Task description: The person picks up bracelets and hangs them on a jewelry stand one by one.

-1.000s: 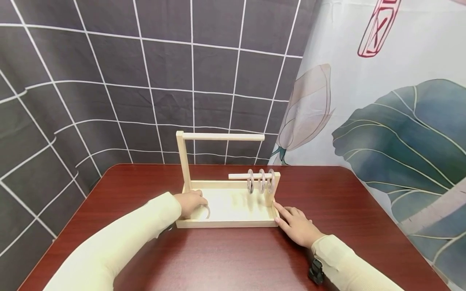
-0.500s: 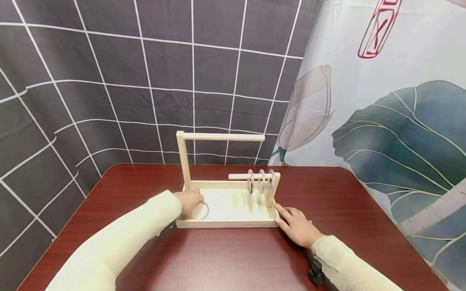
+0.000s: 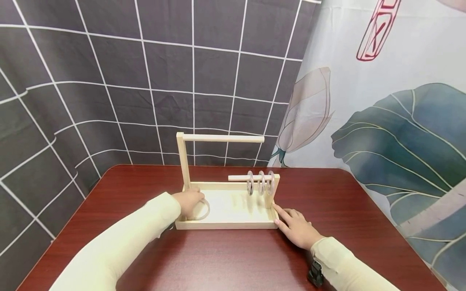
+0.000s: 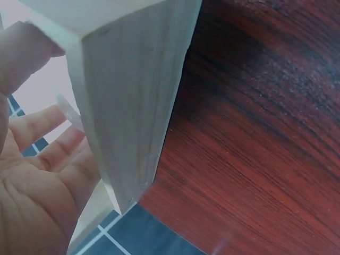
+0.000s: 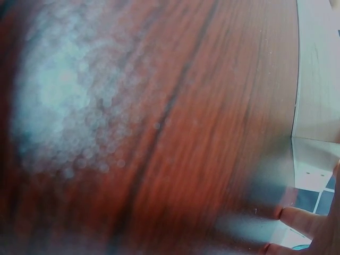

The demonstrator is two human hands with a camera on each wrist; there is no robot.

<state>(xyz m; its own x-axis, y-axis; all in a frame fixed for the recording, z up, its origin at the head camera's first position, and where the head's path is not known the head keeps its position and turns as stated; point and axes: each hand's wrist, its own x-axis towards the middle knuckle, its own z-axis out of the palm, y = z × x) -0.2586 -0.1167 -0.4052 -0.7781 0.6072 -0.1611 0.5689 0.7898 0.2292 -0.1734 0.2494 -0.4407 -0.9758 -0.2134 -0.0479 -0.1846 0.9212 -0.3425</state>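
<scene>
A pale wooden tray-shaped stand [image 3: 225, 225] rises from the table, with a tall post and long bar [image 3: 223, 138] at its left and a shorter peg [image 3: 238, 178] at its right. Three pale translucent rings [image 3: 250, 183] hang on the short peg. Another ring [image 3: 208, 211] is at the tray's left end, beside my left hand [image 3: 188, 202], whose fingers touch it. In the left wrist view, thumb and fingers stand apart; the wooden wall hides part of the ring and any grip. My right hand [image 3: 297, 229] rests with extended fingers against the tray's right end.
The dark red wooden table [image 3: 233, 258] runs under the stand. Behind it hangs a grey cloth with white grid lines [image 3: 164, 105]. A white cloth with leaf and flower prints [image 3: 397, 133] hangs to the right. A black device [image 3: 316, 271] is on the right wrist.
My left fingers have drawn slightly left, and more of the ring beside them now shows. My right hand and the three hung rings stay where they were.
</scene>
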